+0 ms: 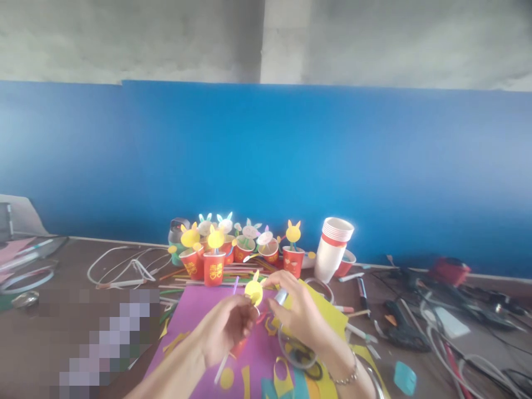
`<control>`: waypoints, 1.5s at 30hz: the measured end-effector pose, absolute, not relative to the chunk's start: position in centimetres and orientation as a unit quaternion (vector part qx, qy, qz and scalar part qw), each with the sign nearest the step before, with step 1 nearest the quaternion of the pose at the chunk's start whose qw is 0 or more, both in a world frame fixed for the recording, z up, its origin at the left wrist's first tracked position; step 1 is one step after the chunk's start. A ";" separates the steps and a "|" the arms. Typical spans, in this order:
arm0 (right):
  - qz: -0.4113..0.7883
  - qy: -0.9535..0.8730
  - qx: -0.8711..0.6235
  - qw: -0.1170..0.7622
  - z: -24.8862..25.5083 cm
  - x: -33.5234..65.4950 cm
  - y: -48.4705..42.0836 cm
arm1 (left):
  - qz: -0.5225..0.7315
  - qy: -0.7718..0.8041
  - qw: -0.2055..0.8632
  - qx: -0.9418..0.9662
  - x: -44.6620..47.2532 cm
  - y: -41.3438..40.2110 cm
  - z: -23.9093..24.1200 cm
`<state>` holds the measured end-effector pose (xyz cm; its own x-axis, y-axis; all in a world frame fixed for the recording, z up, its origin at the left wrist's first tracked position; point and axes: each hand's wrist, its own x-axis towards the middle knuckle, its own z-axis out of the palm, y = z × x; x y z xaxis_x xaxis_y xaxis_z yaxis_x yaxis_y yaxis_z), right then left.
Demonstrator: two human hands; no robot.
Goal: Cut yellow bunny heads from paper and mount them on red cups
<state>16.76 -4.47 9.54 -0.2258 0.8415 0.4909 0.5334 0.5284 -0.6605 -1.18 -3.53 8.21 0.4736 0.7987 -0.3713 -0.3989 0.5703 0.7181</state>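
My left hand is curled round a thin straw that carries a yellow paper bunny head at its top. My right hand is closed round a small grey tube-like thing, held right beside the bunny head. Both hands hover over a purple paper sheet and a yellow sheet. Behind them stand several red paper cups with bunny toppers on sticks.
A stack of white and red cups stands at the right of the group. Loose straws, markers, black scissors, white cords and tangled cables lie on the brown table. A blue wall runs behind. Paper scraps lie near me.
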 end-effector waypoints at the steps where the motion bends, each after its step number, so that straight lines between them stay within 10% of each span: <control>1: 0.187 -0.764 -0.434 0.439 9.6 16.5 -4.6 | 0.354 0.358 0.822 0.266 -1.2 -3.5 8.2; 25: 0.523 -0.570 -0.453 0.444 9.7 15.9 -4.5 | 0.401 0.362 0.610 0.580 -1.3 -3.7 8.3; 34: 0.365 -0.562 -0.595 0.443 9.0 18.1 -2.9 | 0.229 0.613 0.174 0.736 -2.2 -3.1 7.7; 37: 0.357 -0.554 -0.608 0.441 8.7 18.5 -2.6 | 0.131 0.627 0.224 0.735 -2.4 -3.0 7.1; 45: 0.412 -0.489 -0.581 0.503 8.9 19.0 -2.5 | 0.377 0.547 0.399 0.632 -3.2 -2.4 7.4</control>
